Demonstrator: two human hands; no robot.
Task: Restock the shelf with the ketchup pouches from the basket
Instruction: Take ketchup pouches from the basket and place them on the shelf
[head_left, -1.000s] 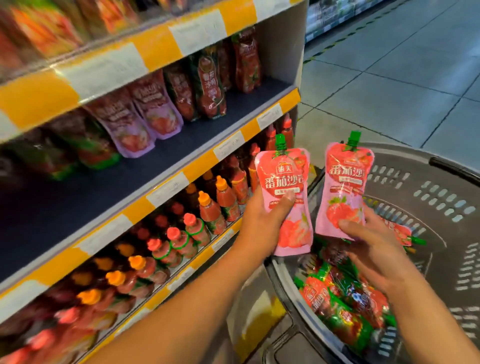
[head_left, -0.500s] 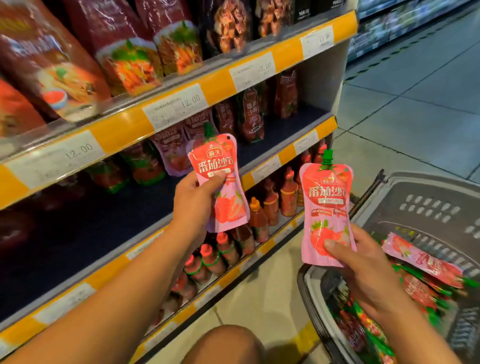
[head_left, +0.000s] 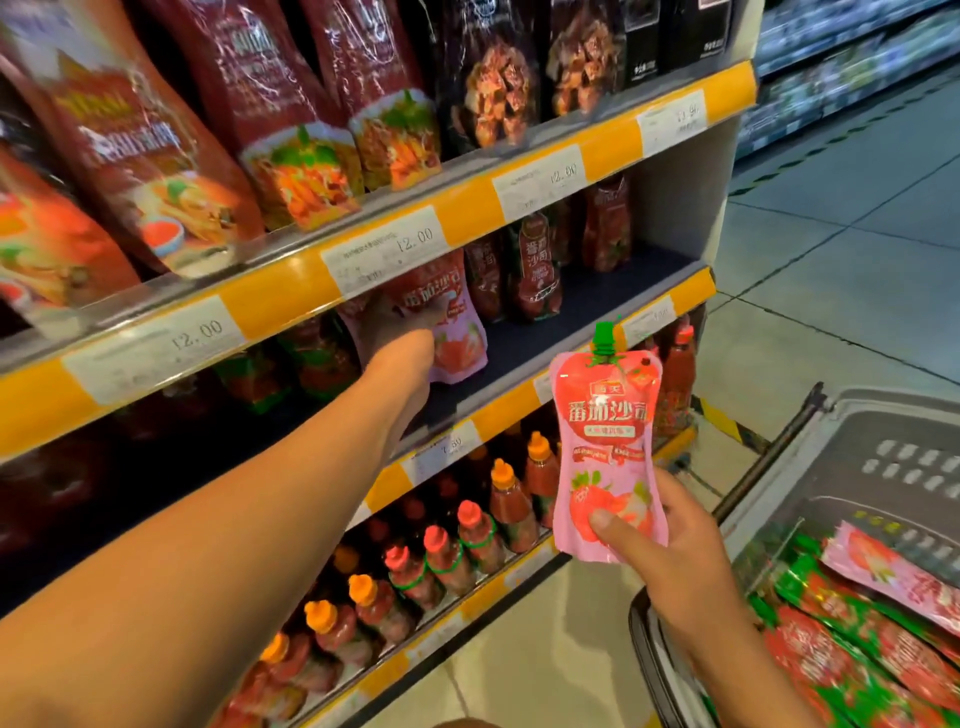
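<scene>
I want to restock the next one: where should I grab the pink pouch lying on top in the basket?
Pinch the pink pouch by its flat long edges, coming from above: it lies flat on the green pouches, its face up. Its spout is out of view.

Upper shelf price tags (head_left: 387, 249) read 12.00, a lower tag (head_left: 449, 447) 7.50, and the held pouch (head_left: 608, 447) 番茄沙司.

Warm overhead store light glares off the glossy sauce bags (head_left: 171, 156) at ten o'clock and the floor tiles (head_left: 857, 260) at three o'clock, while the middle shelf's recess (head_left: 597, 291) sits in shadow, motion blur smears price tags, and wide-angle distortion bends the edges.
</scene>
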